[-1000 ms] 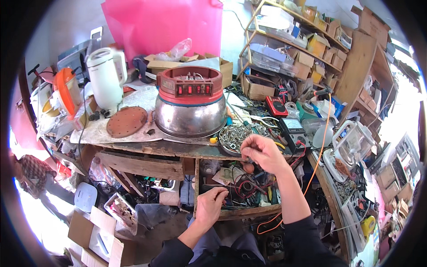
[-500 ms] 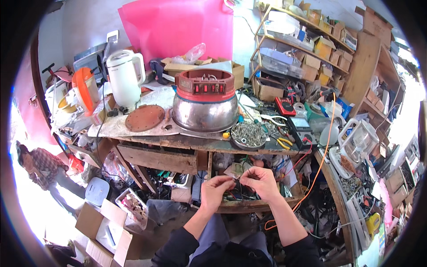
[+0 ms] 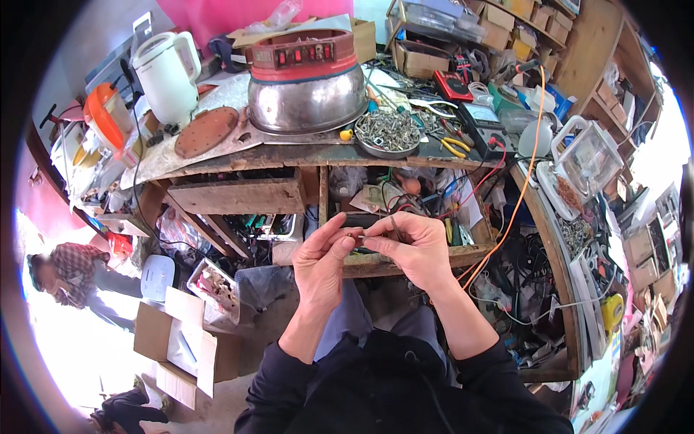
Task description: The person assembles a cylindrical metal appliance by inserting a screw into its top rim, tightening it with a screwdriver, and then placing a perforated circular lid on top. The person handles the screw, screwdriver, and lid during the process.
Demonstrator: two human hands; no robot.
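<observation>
My left hand [image 3: 322, 264] is closed in a pinch, thumb against fingertips, around a tiny part too small to name. Against it, fingertips almost meeting, my right hand [image 3: 416, 249] pinches another small piece, with a thin dark sliver showing near its fingers. Both hands are held above the front edge of an open wooden drawer [image 3: 434, 254], crowded with wires and small tools. On the workbench beyond stands a metal pot-shaped appliance [image 3: 307, 98] with a red-brown switch ring on top. Beside it sits a round dish of screws and small metal parts [image 3: 390, 132].
Yellow-handled pliers [image 3: 455, 147], a red meter [image 3: 452, 85] and a black meter [image 3: 483, 130] lie right of the dish. An orange cable [image 3: 531, 181] hangs down the right side. At left are a white jug [image 3: 165, 79], a cardboard box [image 3: 155, 329] and a person [image 3: 79, 271].
My view has tilted downward, so the bench sits higher in the picture. My hands have turned and drawn together, the left palm now facing more upward.
</observation>
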